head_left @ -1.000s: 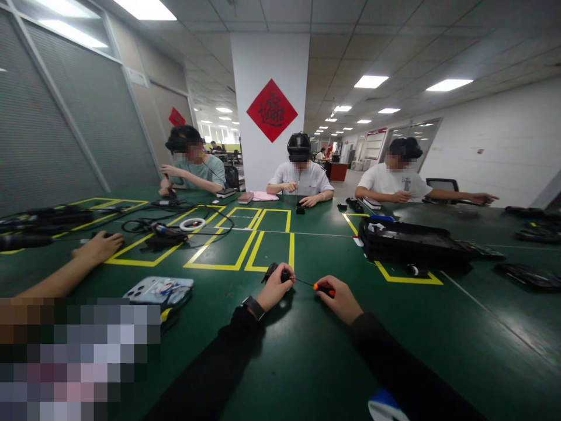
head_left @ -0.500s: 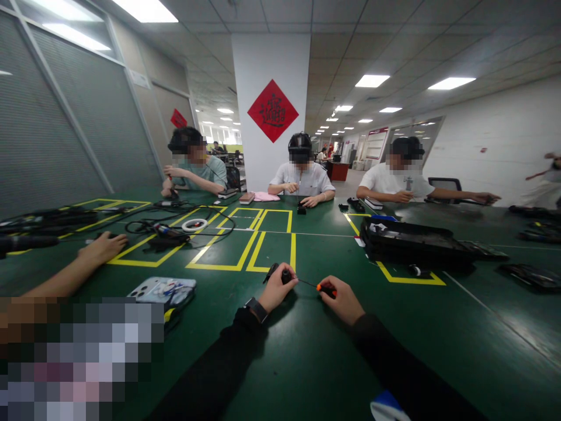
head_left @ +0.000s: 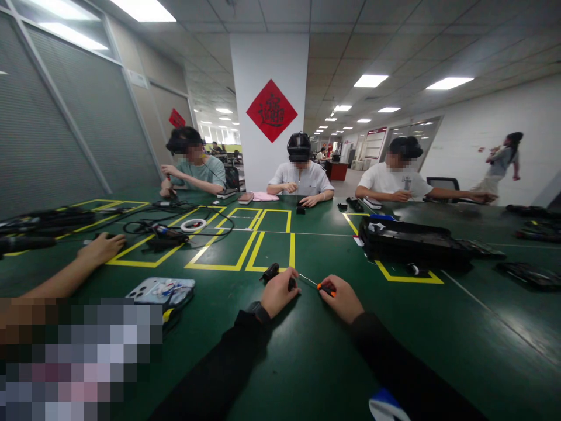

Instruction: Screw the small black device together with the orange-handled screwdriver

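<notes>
My right hand (head_left: 344,299) is closed round the orange-and-black handle of a screwdriver (head_left: 325,289). Its thin metal shaft points left and away, with the tip close to the fingers of my left hand (head_left: 280,292). Those fingers are closed on a small black part (head_left: 270,272), which sticks out beyond the knuckles on the far side. Most of that part is hidden, so its kind cannot be told. Whether the screwdriver tip touches it is also unclear. Both hands are low over the green table (head_left: 302,362).
Left of me, a co-worker's hand (head_left: 103,248) rests near black cables (head_left: 166,234) and a white ring (head_left: 193,225). A pale blue phone case (head_left: 162,290) lies nearer. A long black tray (head_left: 412,238) stands at right. Three people sit across the table.
My left hand has turned over, hiding more of the black part. The screwdriver's shaft shows more brightly. A person walking at the far right has come further into view.
</notes>
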The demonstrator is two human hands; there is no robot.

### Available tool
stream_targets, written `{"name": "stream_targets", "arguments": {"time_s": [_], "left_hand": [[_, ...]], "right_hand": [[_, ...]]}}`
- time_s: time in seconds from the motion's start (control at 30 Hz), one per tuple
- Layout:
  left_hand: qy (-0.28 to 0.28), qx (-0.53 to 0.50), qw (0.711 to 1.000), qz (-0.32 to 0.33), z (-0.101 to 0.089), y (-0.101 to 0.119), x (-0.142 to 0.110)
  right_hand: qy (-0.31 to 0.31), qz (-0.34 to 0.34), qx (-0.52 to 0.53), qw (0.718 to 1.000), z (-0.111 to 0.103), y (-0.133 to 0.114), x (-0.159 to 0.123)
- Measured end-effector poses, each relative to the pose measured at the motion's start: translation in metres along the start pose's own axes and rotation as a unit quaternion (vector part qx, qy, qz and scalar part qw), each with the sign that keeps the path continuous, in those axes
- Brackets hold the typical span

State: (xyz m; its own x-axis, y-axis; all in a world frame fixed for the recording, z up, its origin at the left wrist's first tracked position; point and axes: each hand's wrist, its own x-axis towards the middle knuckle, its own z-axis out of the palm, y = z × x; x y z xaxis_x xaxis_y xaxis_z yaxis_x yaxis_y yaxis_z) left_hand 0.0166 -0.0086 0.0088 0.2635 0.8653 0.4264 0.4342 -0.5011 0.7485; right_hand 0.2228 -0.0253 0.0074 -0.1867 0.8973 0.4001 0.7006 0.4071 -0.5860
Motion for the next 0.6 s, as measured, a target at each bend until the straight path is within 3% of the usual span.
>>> {"name": "stream_targets", "arguments": {"time_s": [0.2,0.37,0.5,0.6], "left_hand": [[-0.027,0.066,0.997,0.034,0.001,0.000,0.000],[-0.030,0.035,0.998,0.033,-0.004,-0.003,0.001],[0.038,-0.118,0.992,-0.018,-0.004,0.002,0.003],[0.043,-0.323,0.939,-0.111,0.000,0.007,0.007]], "right_hand": [[0.000,-0.012,-0.058,0.998,0.001,0.001,0.000],[0.004,-0.023,-0.085,0.996,0.002,-0.002,-0.002],[0.006,-0.038,-0.103,0.994,-0.003,-0.009,-0.002],[0.030,-0.066,-0.093,0.993,-0.011,-0.022,-0.002]]}}
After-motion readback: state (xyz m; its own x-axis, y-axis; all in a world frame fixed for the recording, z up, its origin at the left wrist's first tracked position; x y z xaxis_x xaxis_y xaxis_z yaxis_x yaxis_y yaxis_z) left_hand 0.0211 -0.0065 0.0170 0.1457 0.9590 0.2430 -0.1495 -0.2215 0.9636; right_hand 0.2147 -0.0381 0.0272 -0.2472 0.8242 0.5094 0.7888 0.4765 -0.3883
